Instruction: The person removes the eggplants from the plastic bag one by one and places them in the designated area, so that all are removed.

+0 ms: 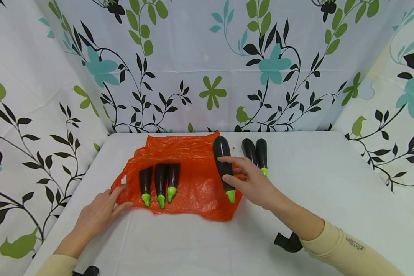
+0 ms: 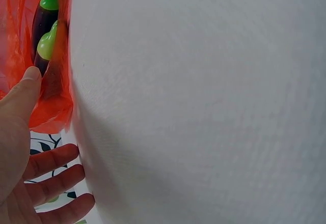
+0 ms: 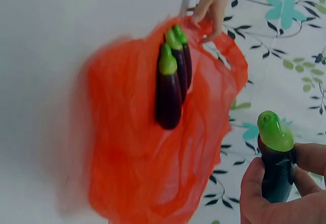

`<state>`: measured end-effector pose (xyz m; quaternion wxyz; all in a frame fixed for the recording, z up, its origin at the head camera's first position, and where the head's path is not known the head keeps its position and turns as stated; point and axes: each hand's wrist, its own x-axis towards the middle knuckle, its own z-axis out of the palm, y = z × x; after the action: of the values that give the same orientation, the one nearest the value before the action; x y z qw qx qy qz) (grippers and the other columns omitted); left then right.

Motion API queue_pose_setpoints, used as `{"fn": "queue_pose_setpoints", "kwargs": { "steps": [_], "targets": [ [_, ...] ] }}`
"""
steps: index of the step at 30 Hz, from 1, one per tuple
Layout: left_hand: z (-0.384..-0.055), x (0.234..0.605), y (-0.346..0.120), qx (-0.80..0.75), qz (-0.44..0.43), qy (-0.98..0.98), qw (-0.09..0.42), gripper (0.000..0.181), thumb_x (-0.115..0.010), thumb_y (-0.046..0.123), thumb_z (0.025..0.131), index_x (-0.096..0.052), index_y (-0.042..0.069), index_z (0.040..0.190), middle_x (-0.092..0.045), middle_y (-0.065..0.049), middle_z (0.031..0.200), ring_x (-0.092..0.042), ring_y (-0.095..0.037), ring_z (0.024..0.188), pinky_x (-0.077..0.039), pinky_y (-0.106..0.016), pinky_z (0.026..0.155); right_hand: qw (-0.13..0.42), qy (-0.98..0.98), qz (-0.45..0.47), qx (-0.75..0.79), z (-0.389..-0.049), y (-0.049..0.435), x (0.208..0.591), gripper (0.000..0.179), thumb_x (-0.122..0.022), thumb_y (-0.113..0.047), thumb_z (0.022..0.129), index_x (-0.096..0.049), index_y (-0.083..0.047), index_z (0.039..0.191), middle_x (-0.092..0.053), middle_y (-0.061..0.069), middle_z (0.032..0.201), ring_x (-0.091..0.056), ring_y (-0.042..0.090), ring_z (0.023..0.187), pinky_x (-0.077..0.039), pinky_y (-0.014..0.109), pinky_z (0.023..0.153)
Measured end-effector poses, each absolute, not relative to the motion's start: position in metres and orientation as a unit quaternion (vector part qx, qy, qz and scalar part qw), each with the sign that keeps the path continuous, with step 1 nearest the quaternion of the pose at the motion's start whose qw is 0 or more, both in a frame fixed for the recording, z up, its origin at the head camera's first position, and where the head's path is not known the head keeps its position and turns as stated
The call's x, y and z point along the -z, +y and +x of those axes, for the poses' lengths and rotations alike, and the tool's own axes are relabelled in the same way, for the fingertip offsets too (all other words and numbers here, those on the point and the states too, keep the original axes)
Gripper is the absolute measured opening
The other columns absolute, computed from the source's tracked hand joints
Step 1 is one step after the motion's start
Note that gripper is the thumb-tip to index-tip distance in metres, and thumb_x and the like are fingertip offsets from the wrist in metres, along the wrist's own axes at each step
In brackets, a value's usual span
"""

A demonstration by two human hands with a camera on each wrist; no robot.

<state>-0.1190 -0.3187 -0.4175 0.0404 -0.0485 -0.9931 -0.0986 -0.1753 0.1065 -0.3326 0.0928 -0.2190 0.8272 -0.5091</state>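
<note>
My right hand (image 1: pixel 254 183) grips a dark purple eggplant (image 1: pixel 222 168) with a bright green stem end. It is raised over the right part of an orange-red plastic bag (image 1: pixel 201 191). In the right wrist view, thumb and fingers close around the eggplant (image 3: pixel 277 180) just below its green cap. Three more eggplants (image 1: pixel 161 180) lie side by side in the left part of the bag, stems toward me. At the bag's left edge rests my left hand (image 1: pixel 98 212), fingers extended. Its thumb (image 2: pixel 28 84) touches the plastic beside a green stem end in the left wrist view.
Two more eggplants (image 1: pixel 261 153) lie on the white table (image 1: pixel 317 184) behind my right hand, right of the bag. A black strap (image 1: pixel 287 242) shows by my right forearm. Cloth with a leaf and flower print (image 1: pixel 193 50) hangs around the table.
</note>
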Motion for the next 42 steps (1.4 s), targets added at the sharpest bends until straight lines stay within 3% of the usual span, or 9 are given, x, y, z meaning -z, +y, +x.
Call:
{"fn": "queue_pose_setpoints", "kwargs": {
  "steps": [5,8,16,23,29,42],
  "targets": [
    [-0.12,0.417,-0.318,0.097,-0.05,-0.993,0.035,0.06,-0.066,0.049,0.089,-0.046,0.017,0.135,-0.059,-0.02,0.1,-0.058,-0.037,0.087,-0.05,-0.053,0.051,0.088,0.834,-0.171,0.517,-0.188,0.124,0.332,0.047,-0.064,-0.022,0.096,-0.051,-0.031,0.14,-0.04,0.011,0.141,-0.052,0.035,0.123,-0.054,0.045,0.085],
    [-0.12,0.418,-0.318,0.098,-0.051,-0.993,0.036,0.06,-0.066,0.049,0.089,-0.046,0.017,0.135,-0.059,-0.02,0.1,-0.058,-0.037,0.088,-0.05,-0.053,0.051,0.089,0.833,-0.153,0.523,-0.196,0.131,0.332,0.047,-0.064,-0.021,0.096,-0.049,-0.028,0.141,-0.044,0.014,0.134,-0.054,0.034,0.121,-0.052,0.048,0.088],
    [-0.119,0.418,-0.319,0.097,-0.053,-0.993,0.039,0.059,-0.067,0.049,0.089,-0.045,0.018,0.135,-0.058,-0.018,0.097,-0.058,-0.035,0.086,-0.05,-0.051,0.05,0.078,0.841,-0.128,0.52,-0.22,0.145,0.337,0.048,-0.063,-0.02,0.096,-0.048,-0.024,0.142,-0.047,0.019,0.126,-0.058,0.036,0.115,-0.052,0.048,0.088],
    [-0.119,0.418,-0.319,0.093,-0.05,-0.994,0.029,0.061,-0.067,0.049,0.089,-0.045,0.017,0.136,-0.058,-0.02,0.098,-0.058,-0.035,0.086,-0.051,-0.052,0.052,0.069,0.855,-0.113,0.501,-0.245,0.167,0.338,0.052,-0.059,-0.023,0.099,-0.041,-0.02,0.147,-0.04,0.022,0.132,-0.048,0.042,0.128,-0.046,0.051,0.095],
    [-0.12,0.417,-0.319,0.093,-0.05,-0.994,0.025,0.061,-0.068,0.047,0.088,-0.046,0.016,0.136,-0.058,-0.02,0.098,-0.058,-0.036,0.086,-0.052,-0.052,0.053,0.073,0.873,-0.099,0.472,-0.267,0.188,0.342,0.056,-0.055,-0.022,0.101,-0.034,-0.022,0.153,-0.04,0.023,0.14,-0.047,0.041,0.129,-0.038,0.058,0.103],
    [-0.12,0.417,-0.32,0.097,-0.053,-0.993,0.029,0.061,-0.068,0.047,0.089,-0.045,0.016,0.136,-0.058,-0.02,0.097,-0.058,-0.035,0.086,-0.051,-0.052,0.053,0.066,0.909,-0.067,0.405,-0.289,0.218,0.378,0.055,-0.056,-0.023,0.1,-0.036,-0.014,0.15,-0.039,0.026,0.14,-0.045,0.042,0.127,-0.044,0.055,0.098]
  ]
}}
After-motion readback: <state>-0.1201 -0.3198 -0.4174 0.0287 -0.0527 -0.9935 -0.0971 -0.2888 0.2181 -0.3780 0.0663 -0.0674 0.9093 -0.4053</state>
